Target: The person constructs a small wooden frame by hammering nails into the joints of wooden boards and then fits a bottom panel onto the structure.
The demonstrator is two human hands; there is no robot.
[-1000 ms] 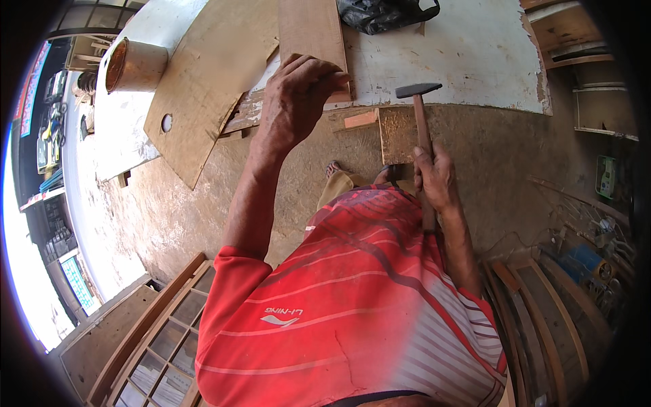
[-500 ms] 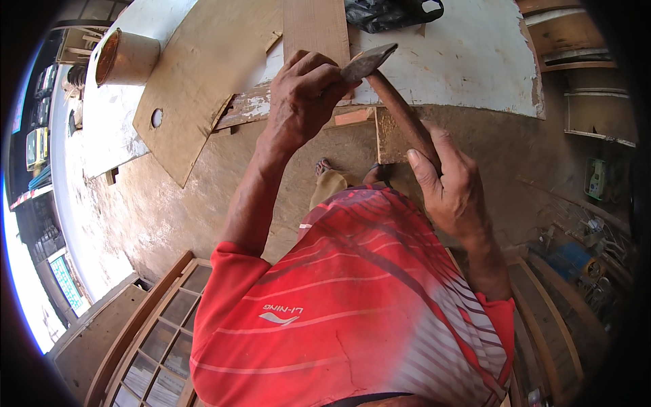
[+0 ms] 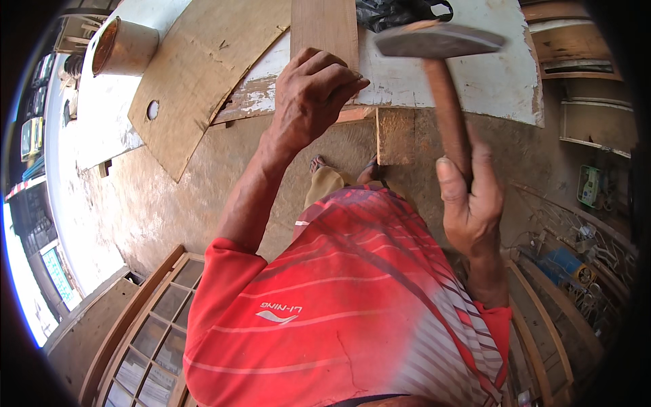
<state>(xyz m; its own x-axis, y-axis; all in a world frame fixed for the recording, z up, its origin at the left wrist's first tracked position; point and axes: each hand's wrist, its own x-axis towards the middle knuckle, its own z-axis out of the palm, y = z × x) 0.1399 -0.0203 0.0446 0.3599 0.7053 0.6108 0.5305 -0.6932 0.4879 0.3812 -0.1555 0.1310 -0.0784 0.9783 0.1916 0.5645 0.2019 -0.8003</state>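
Observation:
My right hand (image 3: 475, 214) is wrapped round the wooden handle of a hammer (image 3: 449, 102). The dark, slightly blurred metal head is up over the white-painted tabletop (image 3: 481, 81), to the right of my other hand. My left hand (image 3: 305, 98) is closed, thumb and forefinger pinched together above the near end of a brown wooden board (image 3: 324, 30). Whatever sits in that pinch is too small or hidden to make out. The board lies lengthwise on the tabletop, running away from me, its near end partly covered by my left hand.
A thin plywood sheet (image 3: 196, 88) with a round hole overhangs the table's near edge. A bucket (image 3: 127, 47) stands far left; a black plastic bag (image 3: 400, 13) lies beyond the hammer. A wooden block (image 3: 395, 136) is below the edge. Framed panels (image 3: 159, 332) lean behind me.
The hammer has swung up and to the right, away from my left hand, as my right hand moved rightward. My left hand stays pinched in nearly the same place.

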